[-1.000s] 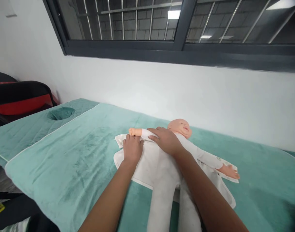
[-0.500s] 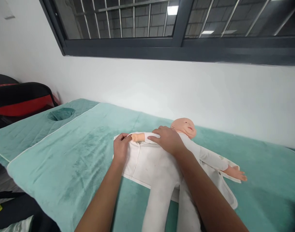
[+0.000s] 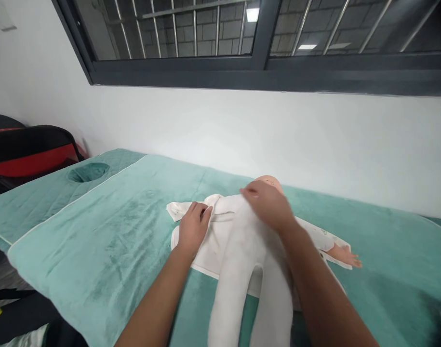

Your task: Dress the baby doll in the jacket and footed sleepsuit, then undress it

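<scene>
A baby doll (image 3: 238, 270) in a white body suit lies on its back on a teal towel (image 3: 108, 236). A white garment (image 3: 220, 217) is spread open under it. My left hand (image 3: 192, 227) rests on the garment's left sleeve, thumb and fingers pressed together on the cloth near the cuff. My right hand (image 3: 269, 206) hovers over the doll's chest and neck with fingers curled. It is smeared by motion and hides most of the doll's head (image 3: 269, 180). The doll's bare hand (image 3: 345, 255) sticks out at the right. Its other arm is out of sight.
The towel covers a padded table (image 3: 28, 202) with a face hole (image 3: 88, 171) at the left. A white wall and a dark-framed barred window (image 3: 263, 67) stand close behind. A black and red chair (image 3: 28, 149) is at the far left.
The doll's small left hand, visible by the cuff before, is now hidden. My right hand has lifted from the doll's shoulder toward its head. My left hand shifted slightly right on the sleeve.
</scene>
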A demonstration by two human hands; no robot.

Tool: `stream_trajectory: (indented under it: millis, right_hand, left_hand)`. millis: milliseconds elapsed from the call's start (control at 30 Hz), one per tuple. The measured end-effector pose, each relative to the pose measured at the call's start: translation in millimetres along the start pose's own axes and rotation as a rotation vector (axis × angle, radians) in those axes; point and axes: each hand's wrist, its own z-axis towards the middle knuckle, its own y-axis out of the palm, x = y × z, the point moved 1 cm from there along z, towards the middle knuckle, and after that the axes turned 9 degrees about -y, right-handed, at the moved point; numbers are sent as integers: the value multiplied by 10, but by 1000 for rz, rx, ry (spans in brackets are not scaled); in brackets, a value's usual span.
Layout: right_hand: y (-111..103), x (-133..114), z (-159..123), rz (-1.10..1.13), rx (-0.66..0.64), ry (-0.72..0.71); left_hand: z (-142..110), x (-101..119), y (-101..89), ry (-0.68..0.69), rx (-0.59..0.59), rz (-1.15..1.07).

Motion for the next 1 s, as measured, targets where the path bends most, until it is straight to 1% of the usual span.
stream_trajectory:
  millis: [33,67,100,133,167,233,267,300,367,433,500,600,667,733,800,900,1000]
  right_hand:
    - [-133,171,-43,-28,4,135]
    - [-237,355,-88,-73,-37,272]
    - [-301,536,-130,-93,-107,375]
    - [-323,702,-165,-94,-159,448]
    - [-301,840,-190,-74,-205,470]
    - [-162,1009,-205,13,-251,406]
    - [-74,1043,-200,59,-255,364]
    - [6,1049,-191,100,-251,332]
    - [105,1012,-175,159,-239,316]
    - [108,944,-173,209,-239,303]
    - [57,871,-185,287,-236,261]
    - [13,758,-197,417,-208,125]
    - [54,690,-184,440,-176,24]
    - [143,649,-158,423,-162,-17]
    - [243,639,-128,409,-180,0]
    - [340,658,-100,381,-200,52]
    - [355,671,-102,362,-204,82]
  left_hand:
    - [6,-9,-17,-44,9,10]
    - [11,-15,-31,-88,0,23]
    - [14,-18,-40,-130,-20,37]
    - [16,-20,-43,-173,-46,50]
    - [18,-21,-39,-216,-71,59]
    - [25,-19,-17,-283,-100,80]
    - [31,-11,-1,-285,-113,94]
    - [38,4,18,-265,-131,111]
    - [55,58,52,-189,-169,137]
    - [82,153,77,-121,-186,137]
    - [126,286,95,-64,-174,106]
    - [213,517,118,48,-170,29]
    - [265,644,122,93,-164,-7]
    - [284,734,94,74,-167,6]
    - [244,806,7,-9,-214,70]
    - [47,964,-247,-105,-374,118]
    - [-222,1155,-553,-99,-551,-48]
